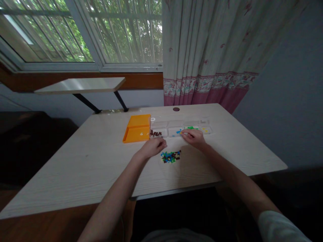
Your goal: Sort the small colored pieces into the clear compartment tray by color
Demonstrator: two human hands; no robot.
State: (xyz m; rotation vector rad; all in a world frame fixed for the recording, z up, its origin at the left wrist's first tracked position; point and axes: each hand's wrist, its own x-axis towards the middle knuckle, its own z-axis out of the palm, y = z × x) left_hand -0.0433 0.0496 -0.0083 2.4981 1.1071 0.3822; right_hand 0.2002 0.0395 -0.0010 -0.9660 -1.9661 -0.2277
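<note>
My right hand (193,138) is closed in a pinch over the front row of a clear compartment tray (168,123). A small yellow piece (181,133) shows at its fingertips, just above the compartment with blue pieces (178,131). My left hand (154,146) is closed in front of the compartment holding dark brown pieces (155,133); whatever its fingers hold, if anything, is hidden. Between my hands and nearer to me lies a loose pile of small mixed pieces (170,157), blue, green, brown and pale. Green pieces (191,127) and yellow pieces (205,129) occupy compartments farther right.
An open orange case (137,129) lies against the tray's left end, with a few small white bits on it. The wooden table (106,161) has a round cable hole (176,109) at the back. A raised shelf (83,85) stands on black supports at the back left.
</note>
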